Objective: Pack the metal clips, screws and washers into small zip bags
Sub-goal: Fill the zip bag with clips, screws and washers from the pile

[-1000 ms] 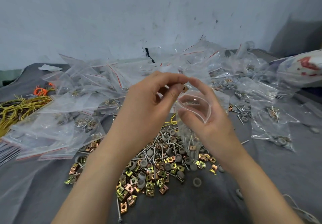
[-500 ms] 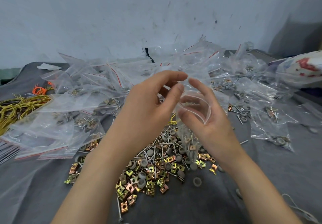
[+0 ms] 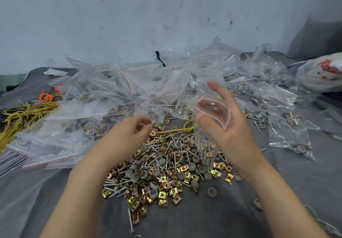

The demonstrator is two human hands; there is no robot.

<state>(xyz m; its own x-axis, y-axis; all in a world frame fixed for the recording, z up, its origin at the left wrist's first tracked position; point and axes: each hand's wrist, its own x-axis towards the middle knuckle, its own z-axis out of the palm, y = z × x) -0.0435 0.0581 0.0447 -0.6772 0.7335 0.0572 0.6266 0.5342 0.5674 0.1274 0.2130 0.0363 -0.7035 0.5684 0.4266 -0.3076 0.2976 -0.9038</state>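
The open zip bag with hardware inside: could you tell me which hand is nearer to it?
Right. The right hand holds the open zip bag, thumb and fingers around its mouth; the left hand is apart from it, lower and to its left.

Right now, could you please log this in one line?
left hand: at pile of brass-coloured clips, screws, grey washers | grip unclear | right hand: pinches small clear zip bag, mouth open

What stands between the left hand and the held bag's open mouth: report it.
Nothing visible. The left hand is by the loose hardware pile; the right hand holds the zip bag with its mouth gaping. Only the right thumb sits on the near rim.
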